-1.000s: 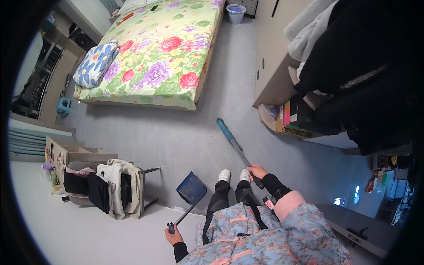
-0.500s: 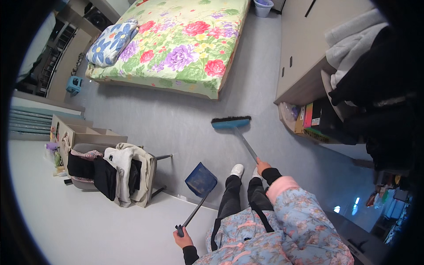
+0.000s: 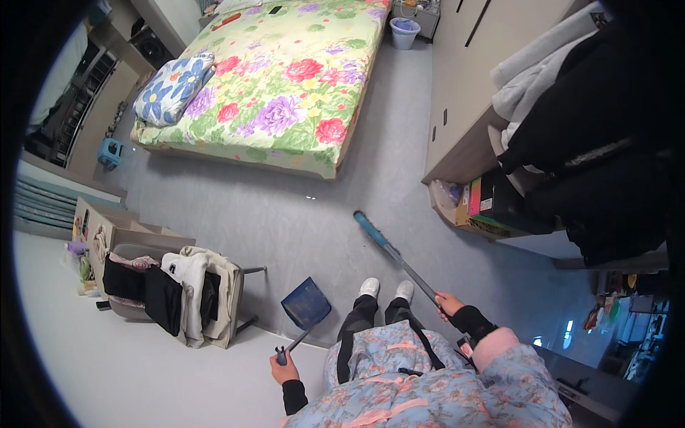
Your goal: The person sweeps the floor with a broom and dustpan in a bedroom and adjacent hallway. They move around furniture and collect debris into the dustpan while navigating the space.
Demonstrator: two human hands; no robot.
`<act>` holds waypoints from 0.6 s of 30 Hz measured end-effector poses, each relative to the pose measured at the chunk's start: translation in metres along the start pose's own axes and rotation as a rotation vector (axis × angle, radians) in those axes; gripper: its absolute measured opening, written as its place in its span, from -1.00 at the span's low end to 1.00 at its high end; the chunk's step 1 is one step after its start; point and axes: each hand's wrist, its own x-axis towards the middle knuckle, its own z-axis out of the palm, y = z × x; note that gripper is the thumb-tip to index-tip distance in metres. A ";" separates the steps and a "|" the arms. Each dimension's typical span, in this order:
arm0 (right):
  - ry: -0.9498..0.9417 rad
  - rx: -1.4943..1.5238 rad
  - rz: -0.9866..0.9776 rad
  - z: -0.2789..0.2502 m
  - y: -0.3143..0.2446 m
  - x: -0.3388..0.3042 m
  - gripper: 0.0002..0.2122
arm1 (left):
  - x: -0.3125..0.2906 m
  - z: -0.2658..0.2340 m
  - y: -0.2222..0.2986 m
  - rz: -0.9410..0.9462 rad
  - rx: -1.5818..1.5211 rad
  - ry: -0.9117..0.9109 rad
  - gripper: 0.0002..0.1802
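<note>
My right hand (image 3: 449,304) grips the grey handle of a broom (image 3: 371,230) with a blue head. That head is turned edge-on over the grey floor, ahead of my white shoes, and its dark bristles barely show. Down at my left, my left hand (image 3: 285,368) is closed around the top of a dustpan's dark handle. The dark blue dustpan (image 3: 307,305) hangs or rests close to the wall, left of my feet; whether it touches the floor I cannot tell. Dusty marks show on its inner face.
A bed (image 3: 235,157) with a flowered sheet stands ahead. On the left, a chair (image 3: 246,285) carries folded clothes. To the right are a wardrobe (image 3: 457,93), hanging dark garments (image 3: 592,164) and a low shelf with boxes (image 3: 492,207). A white bucket (image 3: 404,34) stands beyond the bed.
The broom head has turned from crosswise to nearly lengthwise, and my right hand has moved back and right. The dustpan shifts slightly within the view, which has tilted up a little.
</note>
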 end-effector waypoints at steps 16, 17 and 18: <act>0.312 0.463 -0.016 -0.075 0.184 -0.106 -0.62 | 0.001 0.041 0.121 0.486 0.088 -0.155 -0.67; 0.340 0.493 0.006 -0.077 0.201 -0.104 -0.65 | -0.010 0.044 0.132 0.529 0.066 -0.169 -0.66; 0.369 0.529 0.064 -0.083 0.219 -0.104 -0.68 | -0.021 0.048 0.145 0.542 0.075 -0.176 -0.66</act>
